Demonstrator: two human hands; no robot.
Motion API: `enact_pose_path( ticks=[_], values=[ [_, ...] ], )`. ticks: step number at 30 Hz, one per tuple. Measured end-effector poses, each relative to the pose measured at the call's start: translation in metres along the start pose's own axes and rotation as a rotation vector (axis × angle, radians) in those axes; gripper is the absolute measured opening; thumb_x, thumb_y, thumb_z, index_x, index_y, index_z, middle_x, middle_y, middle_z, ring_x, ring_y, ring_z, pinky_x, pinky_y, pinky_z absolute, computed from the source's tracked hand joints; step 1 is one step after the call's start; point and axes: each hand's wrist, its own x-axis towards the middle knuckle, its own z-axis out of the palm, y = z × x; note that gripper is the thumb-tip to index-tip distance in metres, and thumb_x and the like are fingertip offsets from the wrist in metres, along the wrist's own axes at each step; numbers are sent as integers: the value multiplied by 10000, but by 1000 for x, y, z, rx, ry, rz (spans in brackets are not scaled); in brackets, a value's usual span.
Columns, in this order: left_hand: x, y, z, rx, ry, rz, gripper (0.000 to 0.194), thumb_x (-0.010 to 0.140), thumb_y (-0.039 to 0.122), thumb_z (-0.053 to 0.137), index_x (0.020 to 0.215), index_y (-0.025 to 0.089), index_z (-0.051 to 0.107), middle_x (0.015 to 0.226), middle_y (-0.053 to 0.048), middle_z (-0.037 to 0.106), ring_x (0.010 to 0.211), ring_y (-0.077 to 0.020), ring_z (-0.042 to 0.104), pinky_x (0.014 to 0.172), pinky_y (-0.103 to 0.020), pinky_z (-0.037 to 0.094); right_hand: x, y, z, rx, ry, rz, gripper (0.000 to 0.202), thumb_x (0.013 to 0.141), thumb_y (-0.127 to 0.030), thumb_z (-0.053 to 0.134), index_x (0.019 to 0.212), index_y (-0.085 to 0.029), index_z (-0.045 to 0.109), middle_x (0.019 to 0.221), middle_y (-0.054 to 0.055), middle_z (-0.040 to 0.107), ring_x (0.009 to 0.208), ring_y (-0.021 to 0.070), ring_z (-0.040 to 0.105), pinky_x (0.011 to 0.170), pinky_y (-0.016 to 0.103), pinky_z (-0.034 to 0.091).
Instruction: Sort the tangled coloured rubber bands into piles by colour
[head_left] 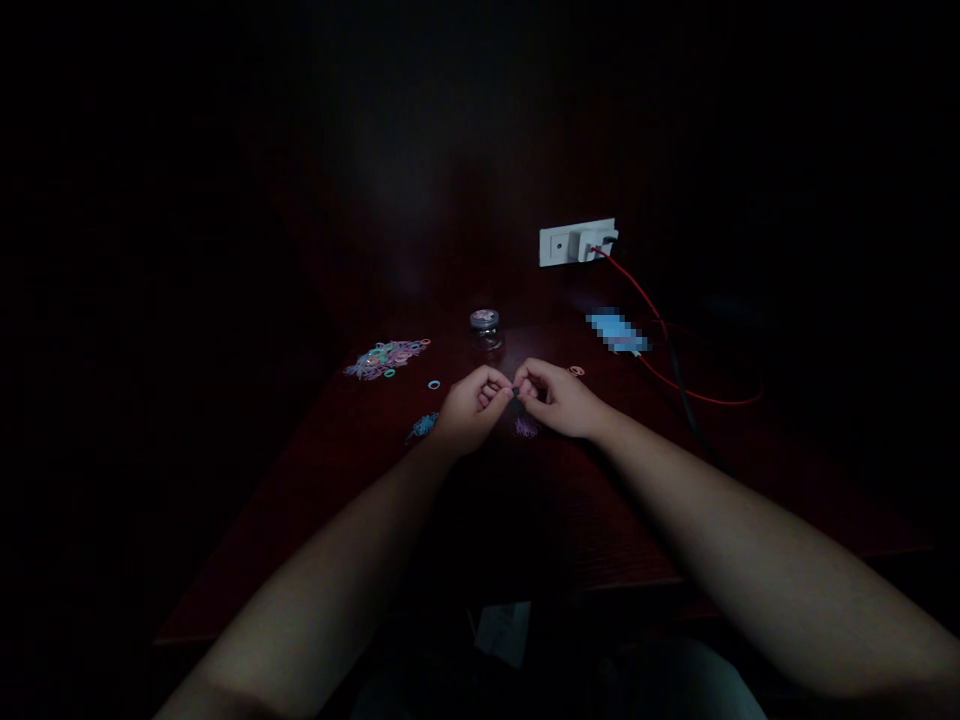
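My left hand (474, 408) and my right hand (556, 396) meet over the middle of the dark red table, thumbs and forefingers pinched together. Between the fingertips a tiny dark thing (515, 391) shows, too small and dim to name. Just below the fingers lies a small pile of purple elastic bands (526, 428). A pile of blue elastic bands (425, 425) sits left of my left hand, partly behind the wrist. One loose blue band (434, 385) rests farther back. Beyond my right knuckles are a few orange-pink bands (577, 371).
A large mixed heap of elastic bands (386, 358) lies at the back left. Behind my hands stands a clear lidded jar (486, 328). At right, a phone with a blurred screen (616, 330) is joined by a red cable (660, 372) to a wall socket (559, 245).
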Motion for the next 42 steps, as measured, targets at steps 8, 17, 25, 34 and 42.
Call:
enact_pose_path(
  ticks=[8,17,25,34,42],
  values=[
    [0,-1,1,3,3,-4,126,850,289,559,871,166,582,714,6,595,610,-93,520,550,-199,396,0,-7,-1,-25,23,0,101,828,-250,542,880,-164,541,671,-27,487,570,92,429,517,212,339],
    [1,0,0,29,-14,13,146,853,300,570,877,160,607,752,-8,622,649,-101,540,585,-207,413,1,-5,-1,-91,64,-28,104,844,-262,522,835,-162,547,673,-18,494,597,99,433,541,217,341],
    [0,0,0,37,-11,24,140,851,292,573,875,160,614,742,-1,620,638,-93,527,578,-200,400,0,-6,-2,-96,69,-7,102,829,-251,535,864,-158,558,684,-20,508,574,88,431,515,205,324],
    [1,-2,1,74,-7,14,140,841,290,577,870,159,616,734,-8,615,635,-99,527,558,-200,403,1,-6,-2,-122,80,-12,102,834,-240,519,790,-157,560,653,-20,502,577,88,434,528,206,327],
    [1,-4,2,82,5,12,127,837,276,575,871,159,612,759,-15,620,659,-103,542,568,-205,413,1,-3,-2,-91,78,-2,107,830,-256,535,808,-156,565,676,-10,522,604,100,463,568,220,367]
  ],
)
